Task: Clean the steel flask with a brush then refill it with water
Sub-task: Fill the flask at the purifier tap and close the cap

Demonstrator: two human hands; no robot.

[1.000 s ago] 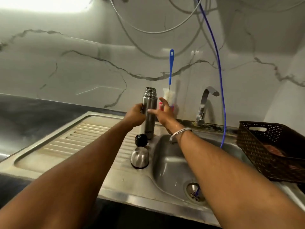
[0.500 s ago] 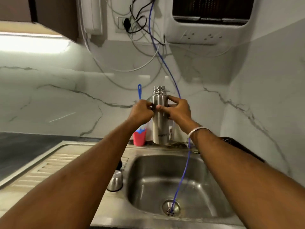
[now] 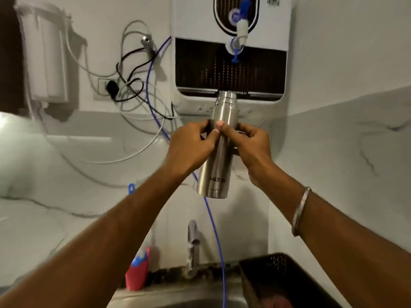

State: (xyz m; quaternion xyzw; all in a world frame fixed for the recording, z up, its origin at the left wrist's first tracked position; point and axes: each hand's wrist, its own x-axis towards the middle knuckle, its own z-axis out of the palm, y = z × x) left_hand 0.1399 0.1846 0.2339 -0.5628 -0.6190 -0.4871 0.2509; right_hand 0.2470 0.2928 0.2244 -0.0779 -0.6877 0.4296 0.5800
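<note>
The steel flask (image 3: pixel 216 156) is held up in the air, uncapped, its open mouth just under the white wall-mounted water purifier (image 3: pixel 231 50). My left hand (image 3: pixel 191 145) grips its left side and my right hand (image 3: pixel 251 143) grips its right side, thumbs on the front. The purifier's blue-and-white tap (image 3: pixel 238 38) hangs above and slightly right of the flask's mouth. The brush's blue handle tip (image 3: pixel 131 188) shows beside my left forearm, its lower part standing in a red holder (image 3: pixel 136 277). The flask's cap and lid are out of view.
Below are the sink (image 3: pixel 178 301), its steel faucet (image 3: pixel 193 250) and a dark perforated basket (image 3: pixel 280 283) at the right. A blue hose (image 3: pixel 213 221) runs down from the wall into the sink. Tangled cables (image 3: pixel 131 94) and a white filter housing (image 3: pixel 46 56) hang at the left.
Both hands lifted the flask from the drainboard up over the sink to just under the purifier. My view tilted upward, so the drainboard with the cap and lid left the frame.
</note>
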